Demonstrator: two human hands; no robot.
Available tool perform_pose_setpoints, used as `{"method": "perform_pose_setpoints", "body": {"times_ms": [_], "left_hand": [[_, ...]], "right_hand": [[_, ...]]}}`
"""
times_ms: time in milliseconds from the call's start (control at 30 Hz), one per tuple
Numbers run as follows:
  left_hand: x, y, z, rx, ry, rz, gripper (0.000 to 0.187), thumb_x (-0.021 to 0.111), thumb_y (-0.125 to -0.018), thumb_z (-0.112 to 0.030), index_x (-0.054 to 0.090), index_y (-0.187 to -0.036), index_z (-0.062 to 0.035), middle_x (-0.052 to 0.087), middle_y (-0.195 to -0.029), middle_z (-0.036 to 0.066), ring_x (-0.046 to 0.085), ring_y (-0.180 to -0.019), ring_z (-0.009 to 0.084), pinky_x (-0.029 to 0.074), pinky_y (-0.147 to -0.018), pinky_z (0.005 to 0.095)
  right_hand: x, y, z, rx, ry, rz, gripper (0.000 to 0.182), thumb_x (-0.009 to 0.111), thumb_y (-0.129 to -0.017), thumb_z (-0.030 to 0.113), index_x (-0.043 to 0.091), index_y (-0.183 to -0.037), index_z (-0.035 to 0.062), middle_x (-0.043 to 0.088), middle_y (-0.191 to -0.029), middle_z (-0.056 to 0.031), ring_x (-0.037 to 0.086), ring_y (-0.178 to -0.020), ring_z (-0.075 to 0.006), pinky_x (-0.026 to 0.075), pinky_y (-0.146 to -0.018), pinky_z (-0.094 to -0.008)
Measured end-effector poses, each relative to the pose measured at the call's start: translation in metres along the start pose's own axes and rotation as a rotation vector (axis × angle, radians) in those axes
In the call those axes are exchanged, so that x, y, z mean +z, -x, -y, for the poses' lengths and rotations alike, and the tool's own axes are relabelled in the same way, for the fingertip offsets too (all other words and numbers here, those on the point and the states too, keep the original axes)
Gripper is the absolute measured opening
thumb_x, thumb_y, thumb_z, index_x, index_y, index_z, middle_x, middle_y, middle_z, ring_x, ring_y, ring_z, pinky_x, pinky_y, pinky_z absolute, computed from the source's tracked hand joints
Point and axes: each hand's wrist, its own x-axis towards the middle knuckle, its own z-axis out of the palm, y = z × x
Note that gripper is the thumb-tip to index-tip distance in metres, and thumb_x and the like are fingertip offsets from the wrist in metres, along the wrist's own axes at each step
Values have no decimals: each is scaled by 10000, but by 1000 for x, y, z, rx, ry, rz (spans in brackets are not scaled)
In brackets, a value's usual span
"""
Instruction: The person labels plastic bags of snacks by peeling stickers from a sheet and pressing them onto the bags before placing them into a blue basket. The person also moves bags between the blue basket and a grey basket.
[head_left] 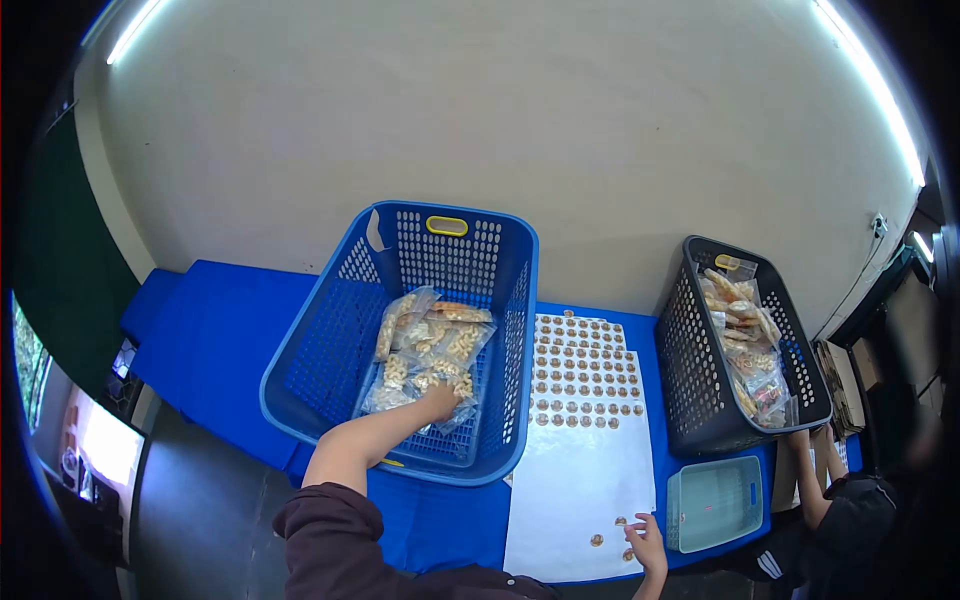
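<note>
My left hand (440, 400) reaches down into a large blue basket (290, 390). It is closed over a clear bag of pale, curled snacks (462, 382), with the fingertips partly hidden. Several similar snack bags (425, 335) are heaped around it. At the lower right, my right hand (650, 548) is above a white sticker sheet (570, 490). Its thumb and fingers come together at a small round sticker (621, 520). Two more round stickers lie close by on the sheet, and rows of them cover its far part.
A dark basket (685, 380) of packed snack bags stands at the right. A shallow, pale green tray (672, 510) sits in front of it. Another person's hands (808, 445) are beside the dark basket. Blue cloth (225, 340) covers the table, which stands against a wall.
</note>
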Motion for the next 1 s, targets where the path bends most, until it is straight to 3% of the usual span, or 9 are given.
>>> {"method": "perform_pose_setpoints", "body": {"times_ms": [133,267,367,567,767,867,1000], "left_hand": [[18,5,11,27,-69,180,526,578,-745,-344,428,-1246,-288,168,-1397,111,166,-1284,311,271,-953,534],[33,6,20,-19,-60,271,554,516,-778,-260,339,-1298,-330,105,-1425,92,140,-1293,315,269,-957,530],[34,9,17,56,-81,288,546,495,-791,-236,330,-1305,-316,92,-1429,87,142,-1293,309,274,-955,526],[46,1,16,3,-68,144,482,482,-810,-233,379,-1282,-232,163,-1412,91,252,-1253,285,307,-926,526],[49,-2,13,-5,-310,94,442,487,-800,-248,433,-1231,-166,241,-1380,98,358,-1185,264,338,-899,527],[34,11,7,-4,-255,79,444,470,-821,-265,427,-1237,-116,237,-1390,88,379,-1173,252,345,-878,523],[50,7,10,35,-173,-145,480,480,-815,-277,402,-1251,-92,266,-1370,86,416,-1139,221,353,-860,534]], "right_hand": [[13,-5,3,-48,-48,68,525,602,-765,174,341,-1185,0,570,-923,-138,594,-732,-178,466,-606,-274],[19,-13,-9,-54,-48,89,613,601,-766,168,247,-1238,2,564,-931,-132,588,-736,-173,456,-632,-264],[20,-15,-14,-44,-55,53,618,605,-765,160,242,-1239,-2,558,-928,-135,586,-741,-171,456,-633,-264],[19,-16,-24,-33,-24,95,632,607,-764,161,234,-1248,2,551,-938,-139,588,-744,-179,461,-632,-266],[5,-22,-29,-4,62,46,546,606,-766,179,335,-1202,-5,574,-914,-146,594,-741,-177,472,-613,-273],[-1,-15,-8,76,27,25,511,606,-766,188,375,-1178,-8,584,-903,-144,597,-737,-175,472,-625,-273],[0,-17,-13,42,40,22,508,609,-764,195,385,-1175,-5,584,-911,-138,598,-730,-173,476,-606,-277]]}}
